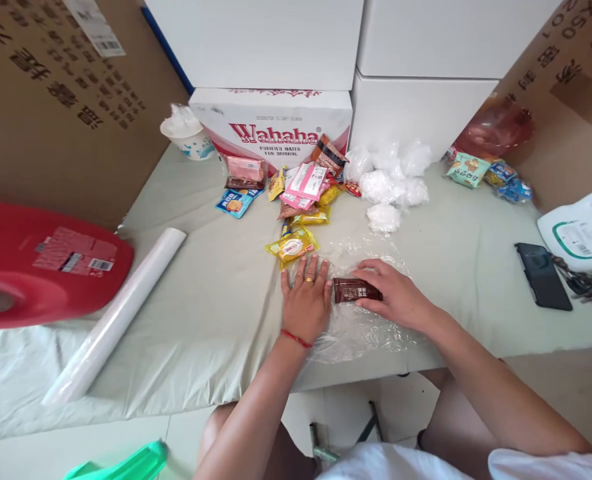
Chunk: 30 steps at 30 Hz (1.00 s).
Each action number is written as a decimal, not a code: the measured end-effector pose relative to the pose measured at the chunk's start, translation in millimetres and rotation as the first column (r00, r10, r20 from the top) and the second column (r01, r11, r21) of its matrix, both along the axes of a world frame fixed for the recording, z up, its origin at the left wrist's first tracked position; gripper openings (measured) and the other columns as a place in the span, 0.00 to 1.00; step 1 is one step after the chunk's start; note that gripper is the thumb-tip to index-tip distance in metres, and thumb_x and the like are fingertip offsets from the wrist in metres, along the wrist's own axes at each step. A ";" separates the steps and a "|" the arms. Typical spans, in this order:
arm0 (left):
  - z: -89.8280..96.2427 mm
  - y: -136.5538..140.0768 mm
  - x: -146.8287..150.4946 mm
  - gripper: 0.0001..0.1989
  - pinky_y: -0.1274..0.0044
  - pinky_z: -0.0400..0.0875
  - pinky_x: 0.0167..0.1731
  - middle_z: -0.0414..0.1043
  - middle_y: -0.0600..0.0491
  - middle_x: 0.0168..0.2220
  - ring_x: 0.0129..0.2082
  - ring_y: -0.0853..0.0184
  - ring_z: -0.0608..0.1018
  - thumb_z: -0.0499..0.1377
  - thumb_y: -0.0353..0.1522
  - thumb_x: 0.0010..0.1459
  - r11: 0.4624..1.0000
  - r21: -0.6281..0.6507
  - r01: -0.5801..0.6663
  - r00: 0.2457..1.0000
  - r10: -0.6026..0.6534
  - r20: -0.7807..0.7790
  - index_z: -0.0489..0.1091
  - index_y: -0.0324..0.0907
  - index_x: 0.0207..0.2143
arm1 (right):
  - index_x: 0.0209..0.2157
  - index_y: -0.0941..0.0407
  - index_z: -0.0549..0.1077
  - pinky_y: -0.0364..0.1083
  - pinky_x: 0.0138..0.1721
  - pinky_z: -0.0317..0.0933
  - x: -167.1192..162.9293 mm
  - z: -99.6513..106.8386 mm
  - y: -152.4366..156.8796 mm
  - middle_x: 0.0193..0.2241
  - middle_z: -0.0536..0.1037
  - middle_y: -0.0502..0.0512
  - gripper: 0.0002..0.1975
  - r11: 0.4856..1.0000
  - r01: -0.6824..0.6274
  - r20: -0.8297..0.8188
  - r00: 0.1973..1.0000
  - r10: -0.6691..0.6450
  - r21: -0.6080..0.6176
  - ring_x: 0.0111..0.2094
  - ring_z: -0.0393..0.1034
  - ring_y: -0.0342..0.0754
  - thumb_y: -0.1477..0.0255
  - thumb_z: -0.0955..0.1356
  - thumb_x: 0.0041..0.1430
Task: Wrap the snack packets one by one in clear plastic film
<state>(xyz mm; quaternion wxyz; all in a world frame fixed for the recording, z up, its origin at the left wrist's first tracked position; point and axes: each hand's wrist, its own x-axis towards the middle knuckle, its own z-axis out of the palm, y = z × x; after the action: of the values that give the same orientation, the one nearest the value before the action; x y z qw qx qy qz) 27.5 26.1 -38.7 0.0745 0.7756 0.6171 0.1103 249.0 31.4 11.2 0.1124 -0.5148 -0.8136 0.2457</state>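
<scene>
From my remote seat I'm seeing the brown packet [346,291] lying between the two hands, on a sheet of clear film [359,333] that is spreading out beneath and around it. The right hand [395,291] is grasping the packet's right end — fingers along the far edge, thumb along the near one — while the packet's left end is sitting just beside the left thumb. The left hand [307,300] is lying flat and released, palm down, fingers spread, at the film's left side; its wrist is wearing a red bracelet [296,339]. Just beyond its fingertips I'm finding a yellow packet [293,247], and farther ahead pink packets [306,183] are lying in a loose heap. Ahead of the right hand, film-wrapped bundles [383,183] are clustering near a white Wahaha box [281,123]. Well to the left of the left hand a white roll [116,313] is resting at a slant — a red jug [51,267] beyond it — and well to the right of the right hand a black phone [543,277] is lying near a white jug [583,230].
</scene>
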 end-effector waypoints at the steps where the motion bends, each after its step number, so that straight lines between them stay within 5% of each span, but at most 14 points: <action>1: 0.1 0.0 0.6 0.26 0.45 0.46 0.69 0.55 0.47 0.73 0.74 0.53 0.56 0.42 0.39 0.74 1.000 -0.001 0.000 1.000 0.000 -0.002 0.61 0.47 0.69 | 0.62 0.51 0.70 0.58 0.51 0.71 -2.7 -0.7 1.2 0.61 0.69 0.61 0.26 0.998 -0.056 0.035 0.998 0.056 -0.005 0.56 0.68 0.60 0.65 0.72 0.63; 8: 6.3 1.5 2.3 0.27 0.46 0.48 0.69 0.55 0.49 0.73 0.73 0.56 0.57 0.38 0.41 0.74 0.998 -0.060 -0.024 0.999 0.026 0.032 0.61 0.49 0.69 | 0.59 0.52 0.72 0.57 0.48 0.72 -8.1 -10.4 6.3 0.56 0.74 0.62 0.21 0.987 -0.162 0.098 0.982 0.161 0.004 0.55 0.69 0.59 0.73 0.69 0.65; 13: 4.7 -1.2 7.6 0.28 0.44 0.47 0.69 0.52 0.50 0.74 0.74 0.55 0.54 0.39 0.43 0.74 0.999 -0.033 -0.037 0.999 0.038 0.023 0.59 0.47 0.70 | 0.51 0.50 0.77 0.55 0.48 0.72 -15.7 11.7 42.3 0.49 0.79 0.59 0.14 0.965 -0.260 0.093 0.961 0.260 -0.014 0.49 0.74 0.56 0.64 0.68 0.67; 17: 2.4 -2.9 10.4 0.29 0.43 0.46 0.69 0.50 0.50 0.74 0.74 0.54 0.53 0.39 0.44 0.74 0.999 -0.027 -0.028 1.000 0.028 0.001 0.57 0.47 0.71 | 0.47 0.55 0.78 0.57 0.47 0.69 -75.8 47.1 108.0 0.42 0.81 0.60 0.15 0.916 -0.286 0.319 0.928 0.192 0.281 0.46 0.71 0.59 0.67 0.62 0.71; 20: 2.2 -2.9 10.7 0.29 0.44 0.47 0.69 0.51 0.50 0.74 0.75 0.54 0.52 0.39 0.44 0.73 0.999 -0.034 -0.027 1.000 0.027 -0.004 0.57 0.47 0.71 | 0.45 0.60 0.78 0.55 0.49 0.66 -147.0 60.2 168.7 0.44 0.80 0.64 0.15 0.866 -0.347 0.353 0.910 0.217 0.361 0.53 0.66 0.61 0.72 0.60 0.72; 25: 3.5 -2.9 11.3 0.29 0.43 0.48 0.69 0.51 0.49 0.74 0.75 0.54 0.52 0.39 0.44 0.73 0.998 -0.051 -0.023 0.999 0.024 0.022 0.57 0.46 0.70 | 0.52 0.64 0.75 0.55 0.57 0.61 -251.8 32.6 254.8 0.53 0.78 0.64 0.17 0.827 -0.466 0.420 0.850 0.318 0.315 0.59 0.64 0.58 0.84 0.62 0.65; 30: 4.5 -1.0 8.8 0.28 0.44 0.51 0.69 0.53 0.51 0.74 0.75 0.55 0.52 0.42 0.43 0.73 0.999 -0.051 -0.009 0.999 0.012 0.041 0.57 0.48 0.70 | 0.58 0.67 0.70 0.52 0.61 0.59 -283.8 -9.2 274.4 0.61 0.73 0.68 0.21 0.839 -0.467 0.397 0.852 0.341 0.280 0.59 0.66 0.55 0.83 0.60 0.65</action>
<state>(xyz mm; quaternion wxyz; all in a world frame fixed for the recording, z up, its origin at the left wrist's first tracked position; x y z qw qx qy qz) 36.3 25.1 -34.2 0.1065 0.7677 0.6221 0.1110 -34.8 305.8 2.0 0.0128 -0.3322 -0.9430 0.0175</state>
